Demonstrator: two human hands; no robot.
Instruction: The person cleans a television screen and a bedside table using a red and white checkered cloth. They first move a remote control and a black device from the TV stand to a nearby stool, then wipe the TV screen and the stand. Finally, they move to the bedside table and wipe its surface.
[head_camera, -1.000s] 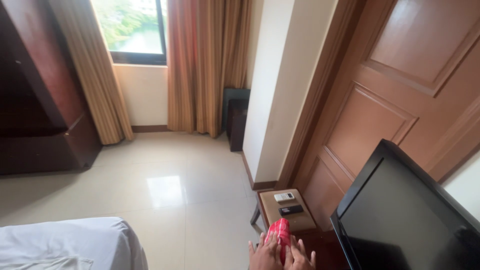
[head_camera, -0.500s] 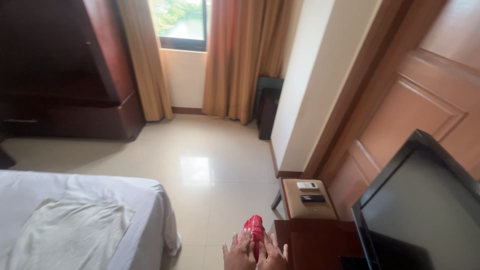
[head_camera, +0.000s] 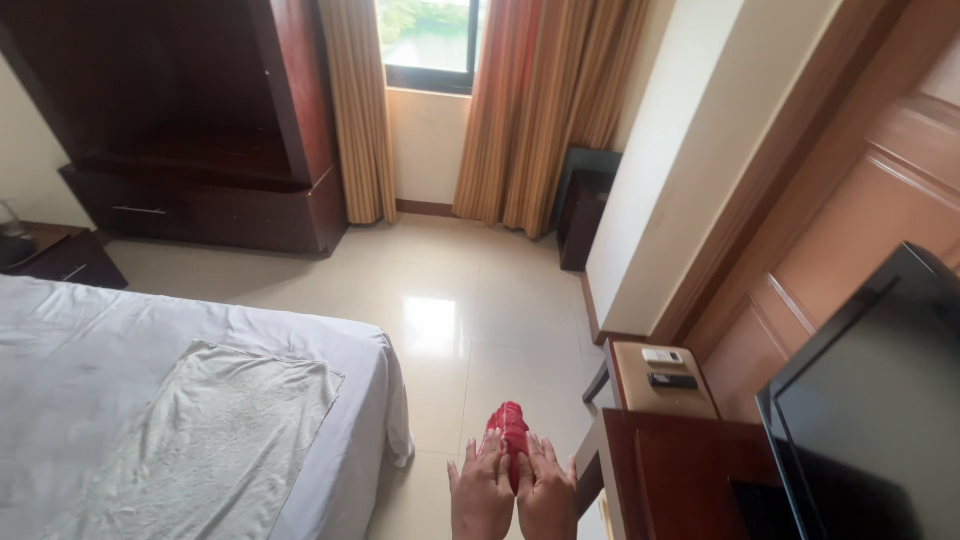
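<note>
At the bottom middle of the head view my left hand (head_camera: 482, 493) and my right hand (head_camera: 547, 492) press together around a folded red cloth (head_camera: 509, 437). The cloth stands up between my palms and its top sticks out above my fingertips. My hands are above the pale tiled floor, between the bed's corner on the left and a dark wooden desk on the right.
A bed (head_camera: 120, 350) with a white sheet and a pale towel (head_camera: 215, 440) fills the lower left. At right are a wooden desk (head_camera: 680, 480), a black flat screen (head_camera: 880, 420) and a stool (head_camera: 660, 385) bearing two remotes. Far off: curtains, a window, a dark cabinet (head_camera: 200, 130).
The view has swung left, bringing the bed and the dark cabinet further into sight. My hands stay closed on the red cloth at the bottom of the picture.
</note>
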